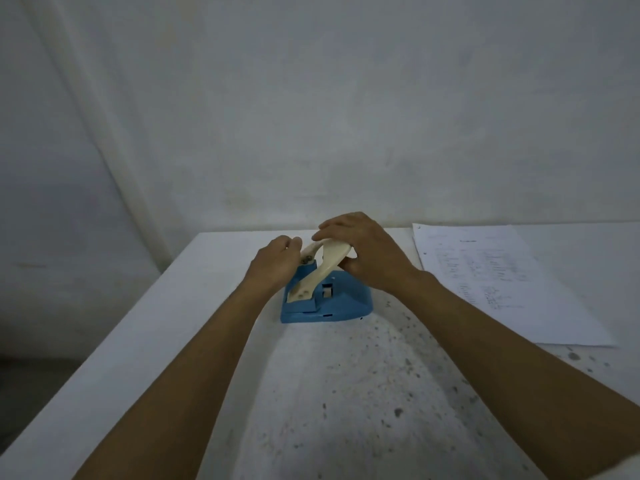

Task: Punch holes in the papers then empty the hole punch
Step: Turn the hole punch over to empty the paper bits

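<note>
A blue hole punch (341, 301) with a cream lever (329, 259) stands on the white table (180, 327), its lever raised. My left hand (275, 263) grips the far left end of the punch by the hinge. My right hand (367, 251) curls over the lever's free end, fingers on top and thumb beneath. A sheet of printed paper (498, 282) lies flat to the right, apart from the punch, with small holes along its left edge.
The table's surface is speckled with dark spots in front of the punch. The table's left edge runs diagonally, with dark floor beyond it. A plain pale wall stands right behind the table.
</note>
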